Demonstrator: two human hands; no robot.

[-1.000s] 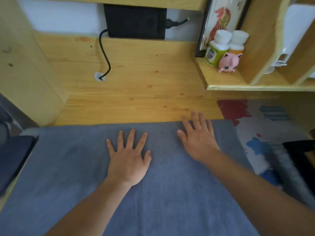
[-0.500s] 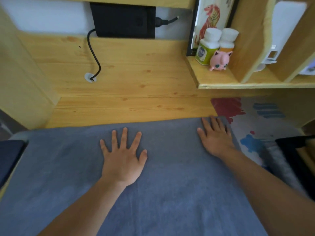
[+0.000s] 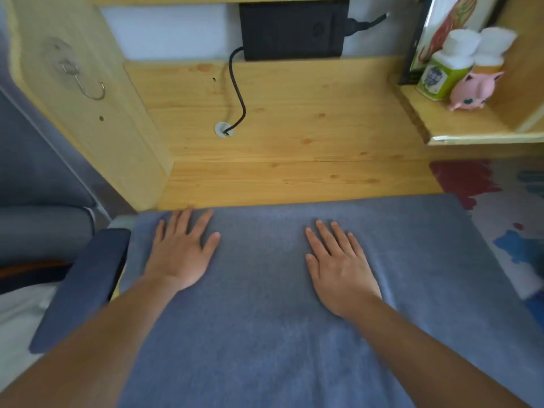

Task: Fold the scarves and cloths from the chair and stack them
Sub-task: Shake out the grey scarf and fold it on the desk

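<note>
One grey-blue cloth [image 3: 265,319], lower centre, spread flat on desk [image 3: 294,136]. Two hands, left hand [image 3: 179,254] and right hand [image 3: 338,269], fingers straight, pressing it, grasping nothing. Two bottles [image 3: 441,72], upper right.

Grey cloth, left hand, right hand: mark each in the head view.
grey cloth [image 3: 265,334], head view, on its bare middle between the forearms.
left hand [image 3: 179,254], head view, back of the hand, flat on the cloth.
right hand [image 3: 338,266], head view, back of the hand, flat on the cloth.

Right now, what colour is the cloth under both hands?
Plain grey-blue cloth, no pattern; head view shows it.
</note>
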